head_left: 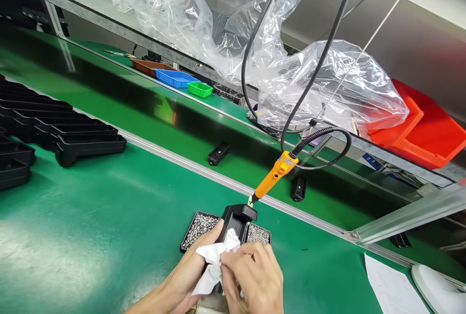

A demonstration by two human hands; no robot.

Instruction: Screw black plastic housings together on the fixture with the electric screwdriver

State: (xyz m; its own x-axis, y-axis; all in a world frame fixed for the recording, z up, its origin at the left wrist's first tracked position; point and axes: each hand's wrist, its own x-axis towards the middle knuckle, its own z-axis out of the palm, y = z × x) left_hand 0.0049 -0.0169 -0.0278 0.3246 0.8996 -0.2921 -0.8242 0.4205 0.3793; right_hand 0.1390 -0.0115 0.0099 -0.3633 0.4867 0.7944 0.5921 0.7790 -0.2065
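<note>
My left hand (187, 268) is closed around the side of a black plastic housing (238, 219), tilted with its far end up. Inside the housing's recess lies a crumpled white wipe (213, 254), which my right hand (257, 275) pinches and presses against it. Part of the wipe hangs over toward my left palm. The lower end of the housing is hidden by the wipe and my hands. Just behind its far end hangs an orange electric screwdriver (274, 175), tip down. Small metal parts fill a black tray (200, 229) on the left and another tray (259, 234) on the right.
Several black housings (89, 144) stand in rows at the left. Beyond the metal rail lie two small black parts (218, 153). Clear plastic bags (233, 27) drape from the shelf above, beside a red bin (418, 124). Paper (393, 285) lies at the right.
</note>
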